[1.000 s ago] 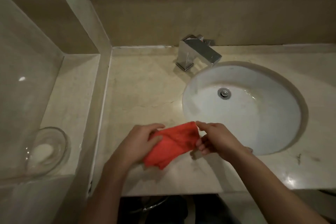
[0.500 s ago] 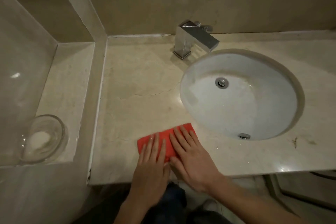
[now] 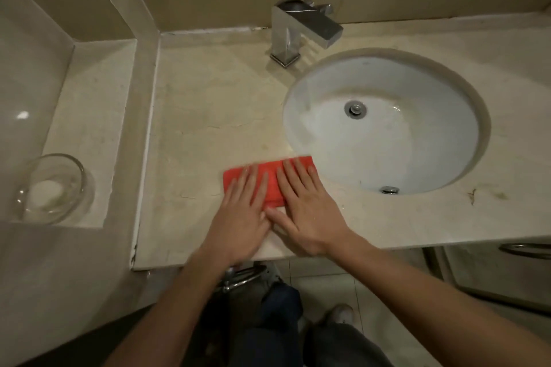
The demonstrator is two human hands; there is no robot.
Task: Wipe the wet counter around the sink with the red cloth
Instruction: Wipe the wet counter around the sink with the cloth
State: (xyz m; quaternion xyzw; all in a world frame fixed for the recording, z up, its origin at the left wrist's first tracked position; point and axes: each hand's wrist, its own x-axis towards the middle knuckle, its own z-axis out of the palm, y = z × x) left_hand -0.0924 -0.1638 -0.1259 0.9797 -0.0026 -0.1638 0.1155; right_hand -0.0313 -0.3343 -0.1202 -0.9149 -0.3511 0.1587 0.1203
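Red folded cloth [image 3: 269, 180] lies pinned under both flat hands, left hand [image 3: 243, 217] & right hand [image 3: 304, 211], fingers straight, on beige marble counter [image 3: 208, 116] just left of round white sink [image 3: 384, 125]; chrome faucet [image 3: 301, 30] behind sink.

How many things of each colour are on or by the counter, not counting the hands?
Red: 1, the cloth
Shiny silver: 1, the tap
White: 1, the sink
See-through: 1, the glass bowl
Total: 4
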